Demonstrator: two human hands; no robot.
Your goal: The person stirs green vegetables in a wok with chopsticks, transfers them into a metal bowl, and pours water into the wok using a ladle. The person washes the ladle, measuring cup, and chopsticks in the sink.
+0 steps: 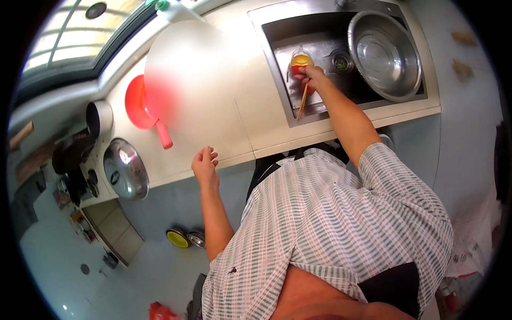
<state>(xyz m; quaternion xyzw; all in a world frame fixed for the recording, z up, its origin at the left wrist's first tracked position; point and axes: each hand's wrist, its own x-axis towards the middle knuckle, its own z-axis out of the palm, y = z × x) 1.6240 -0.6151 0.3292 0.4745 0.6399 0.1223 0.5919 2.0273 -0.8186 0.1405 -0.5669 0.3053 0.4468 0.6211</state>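
My right hand (312, 78) is over the sink (314, 32), its fingers closed around a pair of thin wooden chopsticks (303, 102) that point down toward the sink's front rim. Right at its fingertips is a small clear container (301, 57) with yellow and red in it; whether my fingers also grip this is hard to make out. My left hand (205, 161) hangs at the counter's front edge, fingers loosely bent and apart, holding nothing. The nearest thing to it is a red dipper (143, 106) with a handle, lying on the counter.
A large metal basin (385, 56) rests across the sink's right side. Left on the counter (229, 128) are a metal lid (125, 168) and a pot (99, 118). A blurred pale round patch covers part of the counter. A yellow-green bowl (177, 238) sits low beside the cabinets.
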